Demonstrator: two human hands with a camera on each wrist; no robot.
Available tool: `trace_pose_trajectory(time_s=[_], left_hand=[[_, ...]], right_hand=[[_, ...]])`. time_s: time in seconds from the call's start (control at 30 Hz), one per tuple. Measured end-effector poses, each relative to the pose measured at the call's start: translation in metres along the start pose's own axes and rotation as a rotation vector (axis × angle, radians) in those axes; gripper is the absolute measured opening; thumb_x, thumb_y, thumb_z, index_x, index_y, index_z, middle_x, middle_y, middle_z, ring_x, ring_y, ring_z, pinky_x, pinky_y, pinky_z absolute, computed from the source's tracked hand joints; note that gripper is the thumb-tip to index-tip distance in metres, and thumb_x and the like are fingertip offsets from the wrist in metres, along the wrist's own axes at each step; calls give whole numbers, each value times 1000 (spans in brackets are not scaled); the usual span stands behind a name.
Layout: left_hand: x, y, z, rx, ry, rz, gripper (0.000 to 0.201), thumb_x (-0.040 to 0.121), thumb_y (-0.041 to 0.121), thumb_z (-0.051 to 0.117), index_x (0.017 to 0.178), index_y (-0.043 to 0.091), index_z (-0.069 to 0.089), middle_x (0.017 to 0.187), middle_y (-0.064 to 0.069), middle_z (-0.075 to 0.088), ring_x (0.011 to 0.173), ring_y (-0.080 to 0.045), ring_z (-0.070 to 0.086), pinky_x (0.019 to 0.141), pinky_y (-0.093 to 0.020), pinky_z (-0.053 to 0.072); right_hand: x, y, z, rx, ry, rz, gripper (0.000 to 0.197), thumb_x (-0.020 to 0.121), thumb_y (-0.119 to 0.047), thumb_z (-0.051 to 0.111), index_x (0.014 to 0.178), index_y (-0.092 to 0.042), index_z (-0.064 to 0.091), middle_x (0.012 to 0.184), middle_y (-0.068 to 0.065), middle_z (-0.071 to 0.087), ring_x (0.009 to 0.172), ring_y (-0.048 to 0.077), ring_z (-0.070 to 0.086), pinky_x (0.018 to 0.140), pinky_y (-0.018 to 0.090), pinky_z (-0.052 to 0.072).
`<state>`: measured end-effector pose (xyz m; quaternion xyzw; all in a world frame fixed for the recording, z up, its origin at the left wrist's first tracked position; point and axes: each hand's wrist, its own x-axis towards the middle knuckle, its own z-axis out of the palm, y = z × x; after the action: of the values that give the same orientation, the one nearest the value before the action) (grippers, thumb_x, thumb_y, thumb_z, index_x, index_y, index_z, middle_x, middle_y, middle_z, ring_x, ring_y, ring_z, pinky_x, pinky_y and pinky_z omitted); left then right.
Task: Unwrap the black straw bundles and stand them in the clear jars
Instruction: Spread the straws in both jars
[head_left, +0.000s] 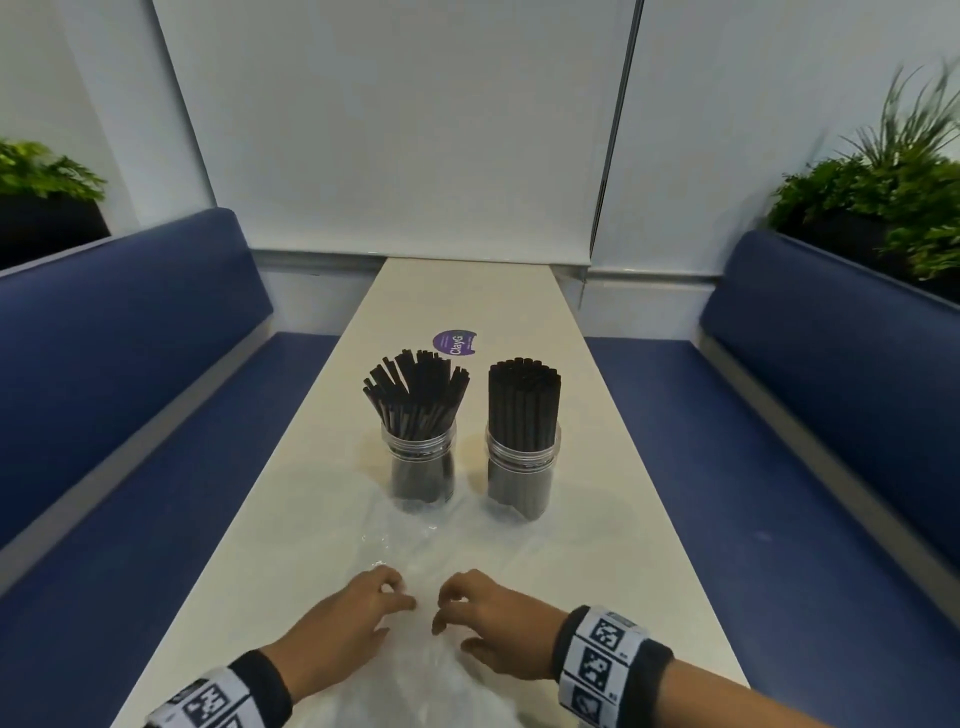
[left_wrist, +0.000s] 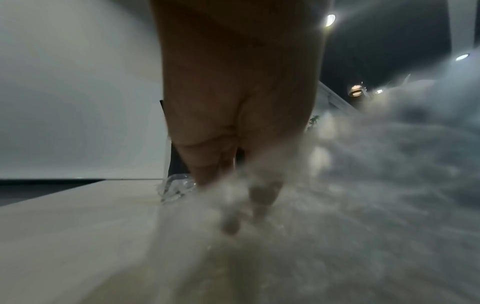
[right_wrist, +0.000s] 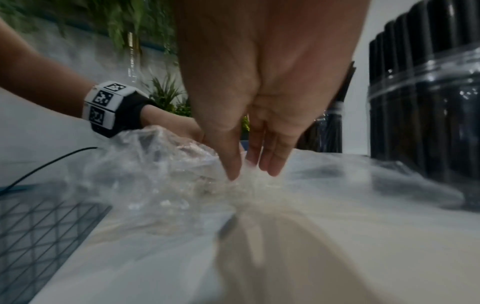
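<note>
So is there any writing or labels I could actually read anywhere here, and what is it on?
"ClayG": white letters on the round purple sticker on the table behind the jars; the word runs into the sticker's edge, so it may be cut short.
Smaller print on that sticker: too small to read.
Wristbands: black-and-white square code patterns only, no words.
Jars, straws, plastic wrap: no text visible.

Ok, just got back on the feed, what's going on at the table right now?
Both clear jars already hold black straws: the left jar has them fanned out, the right jar holds a tight upright bunch. The left hand and right hand are on the crumpled clear plastic wrap lying on the table in front of the jars, fingers curled into it.
</note>
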<state>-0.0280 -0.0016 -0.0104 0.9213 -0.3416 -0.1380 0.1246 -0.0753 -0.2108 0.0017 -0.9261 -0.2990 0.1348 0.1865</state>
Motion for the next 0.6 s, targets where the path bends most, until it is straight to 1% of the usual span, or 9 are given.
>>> trace_pose_trajectory(time_s=[0.07, 0.13, 0.2, 0.3, 0.37, 0.43, 0.5, 0.53, 0.6], left_hand=[[6, 3, -3, 56, -9, -51, 45, 94, 16, 46, 136, 32, 42, 143, 6, 33, 127, -12, 40, 99, -21, 40], [11, 10, -16, 74, 48, -93, 49, 91, 11, 44, 136, 31, 42, 143, 6, 36, 128, -15, 41, 97, -24, 41], [15, 20, -39, 53, 142, -147, 49, 85, 11, 44, 128, 33, 50, 140, 10, 45, 122, -16, 48, 93, -27, 43], [17, 39, -84, 95, 269, -182, 37, 83, 14, 46, 113, 32, 57, 131, 12, 55, 109, -17, 58, 87, -30, 45], [25, 48, -113, 40, 363, -135, 38, 84, 12, 49, 117, 28, 55, 131, 9, 55, 112, -16, 56, 90, -29, 43], [39, 59, -137, -77, 434, 9, 53, 83, 11, 57, 132, 26, 43, 144, 6, 42, 129, -14, 42, 103, -25, 34], [60, 74, -157, -112, 419, 130, 77, 81, 19, 66, 144, 28, 22, 155, 3, 20, 143, -15, 20, 111, -25, 20], [73, 81, -163, -103, 389, 151, 90, 79, 24, 70, 147, 29, 12, 158, 1, 9, 145, -16, 10, 113, -27, 15], [102, 91, -172, -72, 320, 147, 112, 71, 31, 78, 147, 28, -5, 159, -2, -6, 146, -18, -3, 116, -33, 11]], right_hand=[[1, 4, -2, 59, -28, 37, 44, 86, -2, 48, 129, -11, 45, 139, 17, 36, 129, 30, 31, 108, 41, 30], [-2, 8, -10, 143, 76, 49, 49, 85, -3, 46, 133, -15, 39, 139, 13, 37, 131, 24, 29, 112, 33, 25], [-10, 15, -26, 222, 266, 73, 51, 85, -7, 46, 134, -18, 35, 138, 7, 38, 130, 17, 30, 113, 27, 24], [-21, 28, -60, 269, 694, 119, 53, 82, -14, 55, 129, -26, 34, 128, -3, 39, 120, 7, 34, 108, 32, 32], [-22, 41, -86, 267, 894, 172, 64, 77, -15, 65, 130, -26, 30, 128, -6, 35, 121, 9, 33, 108, 32, 32], [-17, 54, -111, 333, 973, 254, 83, 70, -19, 75, 135, -21, 25, 132, -5, 31, 126, 14, 32, 109, 33, 31], [-6, 66, -132, 464, 984, 321, 101, 62, -21, 82, 139, -22, 16, 139, 1, 27, 131, 17, 28, 112, 38, 29], [-1, 72, -140, 510, 977, 345, 109, 59, -22, 84, 140, -23, 12, 143, 3, 24, 133, 18, 25, 113, 41, 27], [11, 83, -151, 561, 936, 383, 120, 54, -24, 87, 142, -24, 4, 148, 6, 17, 137, 21, 20, 114, 43, 24]])
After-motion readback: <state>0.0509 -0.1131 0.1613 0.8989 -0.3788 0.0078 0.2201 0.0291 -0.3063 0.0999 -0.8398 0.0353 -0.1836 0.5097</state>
